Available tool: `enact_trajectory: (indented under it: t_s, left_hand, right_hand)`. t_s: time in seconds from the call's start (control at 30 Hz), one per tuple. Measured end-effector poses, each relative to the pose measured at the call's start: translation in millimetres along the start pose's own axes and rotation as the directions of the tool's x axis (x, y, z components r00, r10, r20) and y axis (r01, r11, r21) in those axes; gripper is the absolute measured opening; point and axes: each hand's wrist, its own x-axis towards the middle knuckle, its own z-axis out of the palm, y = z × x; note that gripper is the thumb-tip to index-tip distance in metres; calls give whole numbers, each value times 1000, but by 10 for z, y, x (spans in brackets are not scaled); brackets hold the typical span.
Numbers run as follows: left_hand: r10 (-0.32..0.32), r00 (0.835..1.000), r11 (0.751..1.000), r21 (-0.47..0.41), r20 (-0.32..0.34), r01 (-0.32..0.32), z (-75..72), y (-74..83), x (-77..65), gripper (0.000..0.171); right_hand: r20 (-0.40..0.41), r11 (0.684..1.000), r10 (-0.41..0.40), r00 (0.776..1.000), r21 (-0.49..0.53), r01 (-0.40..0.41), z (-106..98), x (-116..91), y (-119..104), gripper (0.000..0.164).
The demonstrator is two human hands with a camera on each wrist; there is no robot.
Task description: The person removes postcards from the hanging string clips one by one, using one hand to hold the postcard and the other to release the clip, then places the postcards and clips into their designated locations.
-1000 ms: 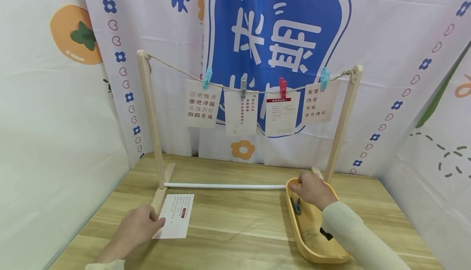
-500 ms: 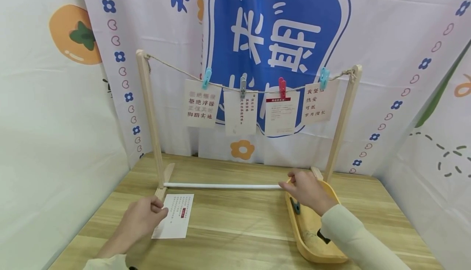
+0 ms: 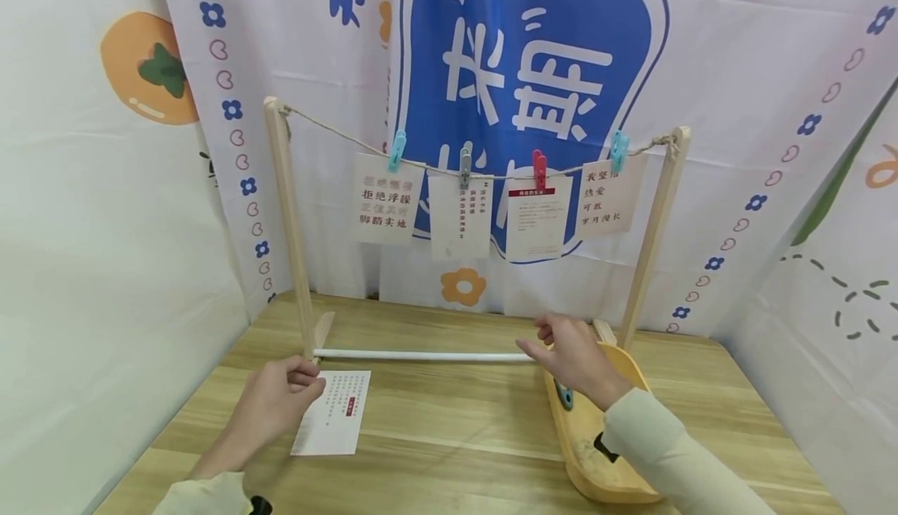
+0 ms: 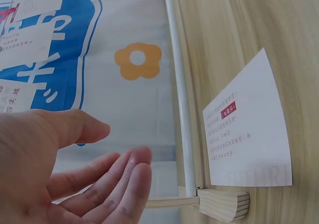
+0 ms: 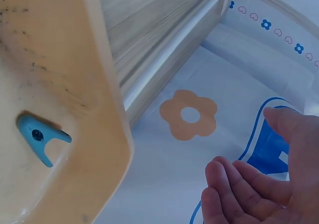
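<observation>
My left hand (image 3: 263, 410) hovers over the left edge of a white printed card (image 3: 333, 421) lying on the table. In the left wrist view its thumb and loosely bent fingers stand apart, with nothing between them. My right hand (image 3: 578, 359) is above the far left rim of a yellow tray (image 3: 610, 492), its thumb apart from the fingers and nothing held. A teal clothespin (image 5: 39, 137) lies inside that tray. Hanging from a twine line (image 3: 337, 137) are several printed cards, pinned by a light blue clothespin (image 3: 397, 151), a grey one, a red one and another light blue.
Two wooden posts, left (image 3: 291, 234) and right (image 3: 652, 242), carry the twine. A white rod (image 3: 421, 356) joins their feet low across the table (image 3: 449, 437). Behind the stand hangs a printed cloth (image 3: 330, 266); pale cloth (image 3: 126, 266) also walls the left side.
My right hand has come up out of the tray and shifted left past its rim. My left hand has moved forward along the card's left edge. Card and hanging line stay put.
</observation>
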Motion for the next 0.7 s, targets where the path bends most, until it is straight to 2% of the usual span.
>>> enact_trajectory:
  t_s: [0.23,0.43,0.57,0.7]
  left_hand:
    - [45,998,999,-26,-43,-46,-1,8,18,24]
    - [77,993,992,-91,-94,-86,-8,-13,26,25]
    - [112,986,982,-135,-123,-129,-24,-8,36,33]
    - [118,985,975,-175,-128,-139,-28,21,61,43]
  right_hand:
    - [-51,1000,-30,998,7,30,-5,-1,-96,43]
    - [-88,991,-114,990,62,120,-24,6,-237,49]
    - [-114,979,-170,979,98,181,-45,25,-322,53]
    - [-111,966,-209,971,133,223,-54,54,-392,55]
